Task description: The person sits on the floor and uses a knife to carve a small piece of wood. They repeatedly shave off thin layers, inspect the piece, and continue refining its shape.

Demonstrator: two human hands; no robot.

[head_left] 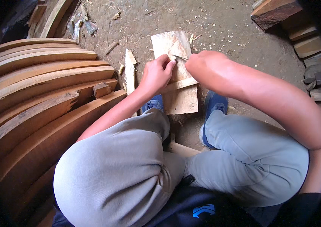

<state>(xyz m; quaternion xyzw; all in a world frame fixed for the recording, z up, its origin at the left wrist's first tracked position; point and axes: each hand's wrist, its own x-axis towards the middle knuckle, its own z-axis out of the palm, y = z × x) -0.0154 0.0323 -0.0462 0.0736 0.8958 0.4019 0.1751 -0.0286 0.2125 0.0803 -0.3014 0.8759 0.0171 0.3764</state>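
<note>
Between my feet a pale wooden board (pixel 179 103) lies on the ground, with a narrow wooden strip (pixel 185 83) across it. My left hand (pixel 158 73) is over the board's left side, its thumb and fingers pressed together; whatever they pinch is too small to make out. From the right, my right hand (pixel 205 63) is closed around a thin tool whose slim metal blade (pixel 181 57) points left toward my left fingertips. The tool's handle is hidden in my fist, so its exact kind does not show.
Long planks (pixel 47 72) are stacked at the left, reaching close to my left forearm. A splintered wood offcut (pixel 130 70) lies beside the board. Stacked timber (pixel 277 13) stands at the right. Shavings are scattered over the dirt floor (pixel 228 22). My shoes (pixel 216 104) flank the board.
</note>
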